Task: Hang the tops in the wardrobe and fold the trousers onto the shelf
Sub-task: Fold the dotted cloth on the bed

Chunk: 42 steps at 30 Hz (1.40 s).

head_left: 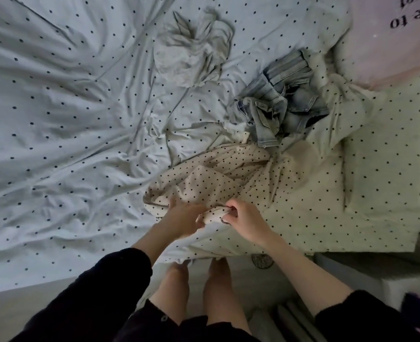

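Right hand (243, 222) pinches a bunched fold of the cream dotted garment (218, 178) at the bed's near edge. Left hand (182, 218) rests on the same cloth, blurred, grip unclear. Crumpled jeans (281, 107) lie just beyond it; grey top (191, 53) farther back on the dotted sheet (56, 119).

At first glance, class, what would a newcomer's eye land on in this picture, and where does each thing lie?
Both hands catch the eye first: the right hand pinches a cream dotted garment at the bed's near edge, while the left hand rests on it. Beyond them a crumpled pair of faded jeans lies to the right, and a pale grey garment sits bunched farther back on the dotted sheet.
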Available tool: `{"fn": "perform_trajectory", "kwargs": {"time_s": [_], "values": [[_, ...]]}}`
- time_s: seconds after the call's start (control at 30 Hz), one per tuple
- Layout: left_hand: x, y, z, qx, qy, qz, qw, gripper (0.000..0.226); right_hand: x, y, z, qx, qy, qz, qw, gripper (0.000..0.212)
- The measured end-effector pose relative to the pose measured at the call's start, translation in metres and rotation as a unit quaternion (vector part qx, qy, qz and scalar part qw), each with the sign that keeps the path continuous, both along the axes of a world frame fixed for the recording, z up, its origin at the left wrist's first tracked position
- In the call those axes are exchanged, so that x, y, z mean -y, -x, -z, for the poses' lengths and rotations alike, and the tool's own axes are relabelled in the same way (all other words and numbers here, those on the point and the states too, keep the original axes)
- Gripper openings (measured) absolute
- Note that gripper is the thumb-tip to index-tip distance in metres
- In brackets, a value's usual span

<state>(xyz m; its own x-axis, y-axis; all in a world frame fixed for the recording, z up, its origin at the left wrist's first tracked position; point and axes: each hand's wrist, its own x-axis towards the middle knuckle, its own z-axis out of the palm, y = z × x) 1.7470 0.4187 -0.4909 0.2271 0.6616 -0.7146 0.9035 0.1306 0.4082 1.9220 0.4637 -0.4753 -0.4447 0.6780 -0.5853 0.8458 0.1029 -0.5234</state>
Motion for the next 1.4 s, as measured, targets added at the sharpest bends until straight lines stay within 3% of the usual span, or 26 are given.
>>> {"fn": "perform_trajectory", "kwargs": {"time_s": [0.1,0.2,0.27,0.37,0.47,0.6,0.8,0.97,1.03,1.07,1.13,1.2,1.3,1.4], "values": [[0.004,0.005,0.003,0.014,-0.134,-0.114,0.984,0.014,-0.011,-0.010,0.005,0.025,-0.057,-0.054,0.997,0.028],[0.006,0.039,0.002,-0.066,-0.265,-0.223,0.936,0.019,-0.026,-0.023,0.013,0.100,-0.113,-0.087,0.985,0.041],[0.007,0.066,-0.002,-0.148,-0.271,-0.288,0.907,0.016,-0.037,-0.032,0.018,0.154,-0.131,-0.049,0.978,0.047],[0.001,0.093,-0.008,-0.220,-0.172,-0.384,0.880,0.017,-0.050,-0.039,0.023,0.219,-0.143,0.003,0.965,0.055],[-0.001,0.091,-0.003,-0.230,-0.068,-0.339,0.909,0.039,-0.062,-0.040,0.028,0.213,-0.132,0.054,0.967,0.059],[-0.004,0.054,0.013,-0.132,-0.083,-0.245,0.957,0.069,-0.085,-0.042,0.047,0.162,-0.042,0.238,0.957,0.066],[-0.010,0.015,0.031,-0.074,0.029,-0.129,0.988,0.066,-0.093,-0.039,0.077,0.054,0.060,0.478,0.875,0.068],[-0.008,0.021,0.034,-0.090,0.034,-0.094,0.991,0.064,-0.101,-0.045,0.084,0.061,0.065,0.557,0.826,0.097],[-0.009,0.023,0.035,-0.086,0.037,-0.094,0.991,0.062,-0.106,-0.051,0.084,0.069,0.097,0.577,0.808,0.086],[-0.009,0.024,0.034,-0.085,0.038,-0.096,0.991,0.061,-0.108,-0.053,0.081,0.067,0.115,0.578,0.805,0.067],[-0.011,0.023,0.032,-0.086,0.036,-0.105,0.990,0.058,-0.109,-0.053,0.073,0.062,0.129,0.559,0.817,0.029],[-0.014,0.021,0.027,-0.079,0.023,-0.143,0.986,0.054,-0.102,-0.050,0.068,0.069,0.074,0.512,0.853,0.013],[-0.028,0.009,0.014,-0.039,-0.057,-0.216,0.974,0.047,-0.081,-0.047,0.049,-0.014,-0.056,0.420,0.906,0.010],[-0.050,-0.005,0.000,0.023,-0.162,-0.206,0.965,0.054,-0.057,-0.054,0.036,-0.036,-0.234,0.243,0.941,0.014]]}}
